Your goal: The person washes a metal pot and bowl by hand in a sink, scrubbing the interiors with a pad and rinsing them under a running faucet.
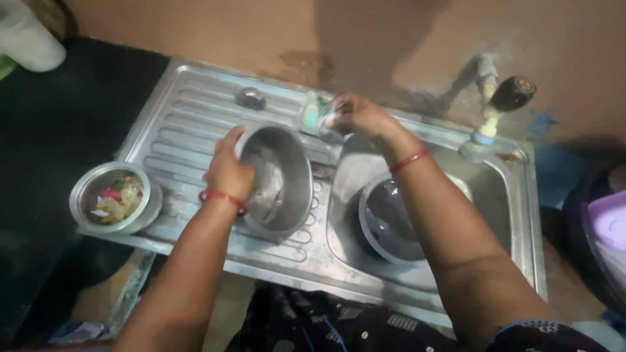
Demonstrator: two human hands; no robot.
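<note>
Head view: her left hand (228,171) clamps the rim of a tilted steel pot (277,179) on the wet drainboard (182,117); the right hand (357,116) closes round a scrubber (324,117). Wet steel could slip into the sink (515,215).

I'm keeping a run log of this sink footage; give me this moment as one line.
left hand: grips steel pot rim on drainboard | right hand: at soap dish | basin: dark bowl

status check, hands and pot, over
Left hand grips steel pot rim on drainboard. Right hand at soap dish, grip unclear. Dark bowl sits in sink basin.
</note>
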